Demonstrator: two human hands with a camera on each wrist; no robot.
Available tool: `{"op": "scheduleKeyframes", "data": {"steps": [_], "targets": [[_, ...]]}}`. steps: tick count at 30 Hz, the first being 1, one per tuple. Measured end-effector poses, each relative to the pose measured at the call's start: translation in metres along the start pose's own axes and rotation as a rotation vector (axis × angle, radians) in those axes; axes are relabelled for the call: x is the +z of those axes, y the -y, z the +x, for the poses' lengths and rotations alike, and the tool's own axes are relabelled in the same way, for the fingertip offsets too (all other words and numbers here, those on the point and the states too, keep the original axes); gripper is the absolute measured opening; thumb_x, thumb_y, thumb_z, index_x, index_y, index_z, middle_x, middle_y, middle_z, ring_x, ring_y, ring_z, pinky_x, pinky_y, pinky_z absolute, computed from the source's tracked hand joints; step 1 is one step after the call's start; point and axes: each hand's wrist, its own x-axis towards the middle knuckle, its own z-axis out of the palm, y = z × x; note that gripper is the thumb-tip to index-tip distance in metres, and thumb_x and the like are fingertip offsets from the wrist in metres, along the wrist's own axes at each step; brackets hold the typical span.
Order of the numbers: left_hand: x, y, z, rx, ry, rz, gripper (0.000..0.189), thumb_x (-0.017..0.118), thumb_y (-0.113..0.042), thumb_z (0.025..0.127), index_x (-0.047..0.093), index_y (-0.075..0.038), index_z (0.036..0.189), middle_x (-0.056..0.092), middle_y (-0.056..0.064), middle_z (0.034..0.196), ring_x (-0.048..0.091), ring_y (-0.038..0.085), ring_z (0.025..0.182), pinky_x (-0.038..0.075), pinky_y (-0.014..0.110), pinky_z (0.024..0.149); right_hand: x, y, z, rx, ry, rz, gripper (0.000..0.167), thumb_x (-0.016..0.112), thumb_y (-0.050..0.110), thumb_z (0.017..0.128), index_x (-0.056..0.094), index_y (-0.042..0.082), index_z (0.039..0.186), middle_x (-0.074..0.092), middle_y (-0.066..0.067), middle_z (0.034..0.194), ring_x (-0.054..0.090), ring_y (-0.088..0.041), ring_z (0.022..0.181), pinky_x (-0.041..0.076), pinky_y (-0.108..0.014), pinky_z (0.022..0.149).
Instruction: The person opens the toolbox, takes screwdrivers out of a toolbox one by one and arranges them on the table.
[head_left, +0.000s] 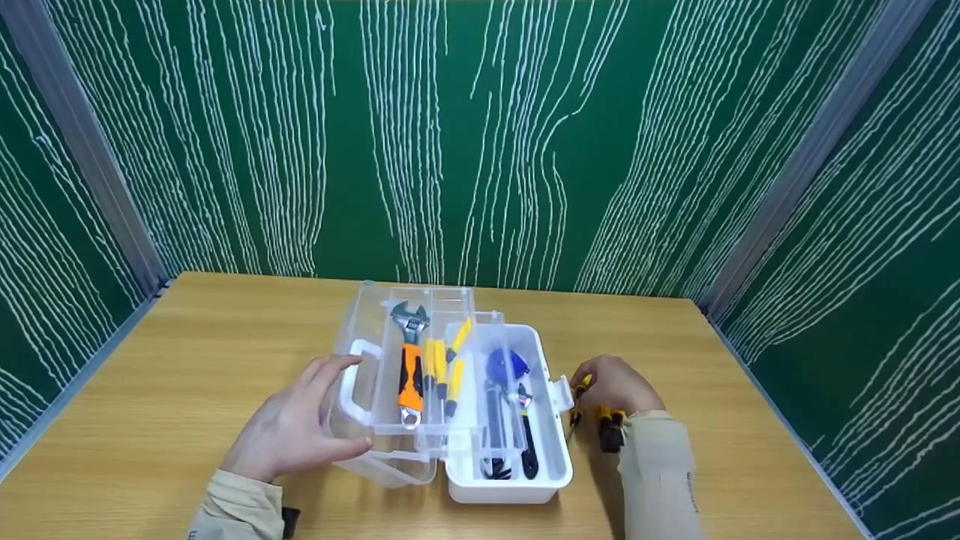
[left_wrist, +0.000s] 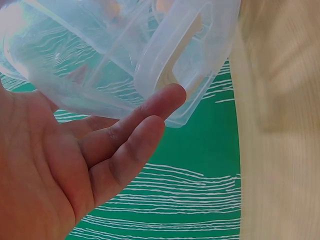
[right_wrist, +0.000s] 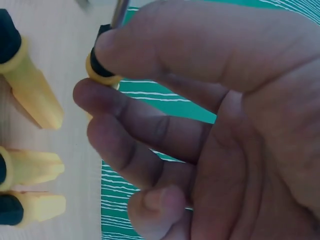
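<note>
My right hand (head_left: 615, 384) pinches a screwdriver (right_wrist: 102, 62) with a yellow and black handle and metal shaft, just right of the white toolbox (head_left: 510, 491). Thumb and fingers meet at the handle's black collar. My left hand (head_left: 292, 424) touches the clear raised lid (head_left: 397, 469) beside its white carry handle (head_left: 351, 386), its fingers fairly straight. In the clear upper tray lie an orange and black adjustable wrench (head_left: 411, 367) and several yellow-handled tools (head_left: 439, 360). Inside the white base are a blue round object (head_left: 504, 366) and a black-handled tool (head_left: 529, 446).
More yellow and black handles (right_wrist: 35, 92) lie on the wooden table (head_left: 247, 322), right of the box, partly covered by the right forearm. A white latch (head_left: 559, 394) juts from the box's right side. Green panels with white lines (head_left: 480, 150) enclose the table's back and sides.
</note>
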Motion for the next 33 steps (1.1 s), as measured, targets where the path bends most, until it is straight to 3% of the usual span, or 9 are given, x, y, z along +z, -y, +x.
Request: {"op": "scheduleKeyframes", "data": {"steps": [5, 15, 25, 33], "targets": [[0.0, -0.001, 0.0, -0.016, 0.008, -0.008, 0.098, 0.082, -0.061, 0.057, 0.036, -0.039, 0.14, 0.045, -0.005, 0.138, 0.058, 0.023, 0.099, 0.052, 0.049, 0.086, 0.004, 0.0, 0.002, 0.019, 0.004, 0.016, 0.032, 0.079, 0.004, 0.07, 0.074, 0.015, 0.1, 0.068, -0.006, 0.102, 0.057, -0.024, 0.077, 0.052, -0.032, 0.064], [-0.001, -0.003, -0.001, -0.029, 0.013, -0.002, 0.1, 0.082, -0.062, 0.056, 0.036, -0.038, 0.141, 0.045, -0.005, 0.138, 0.058, 0.024, 0.098, 0.052, 0.051, 0.087, 0.011, 0.002, 0.004, 0.067, 0.024, 0.03, 0.039, 0.077, 0.001, 0.072, 0.072, 0.016, 0.108, 0.067, -0.006, 0.101, 0.06, -0.025, 0.079, 0.054, -0.033, 0.068], [-0.002, -0.002, -0.001, 0.01, -0.005, 0.004, 0.097, 0.081, -0.063, 0.057, 0.038, -0.037, 0.14, 0.048, -0.003, 0.136, 0.058, 0.024, 0.099, 0.053, 0.048, 0.083, 0.016, -0.002, 0.011, 0.025, 0.032, 0.012, 0.033, 0.078, 0.002, 0.071, 0.074, 0.016, 0.1, 0.066, -0.005, 0.094, 0.057, -0.023, 0.074, 0.047, -0.029, 0.058], [-0.002, -0.001, -0.001, -0.004, 0.012, -0.004, 0.1, 0.08, -0.065, 0.056, 0.037, -0.036, 0.141, 0.047, -0.002, 0.137, 0.058, 0.024, 0.101, 0.053, 0.052, 0.085, 0.017, 0.001, 0.009, 0.066, 0.046, 0.031, 0.04, 0.077, -0.002, 0.07, 0.073, 0.018, 0.104, 0.067, -0.004, 0.099, 0.059, -0.025, 0.079, 0.051, -0.031, 0.064]]}}
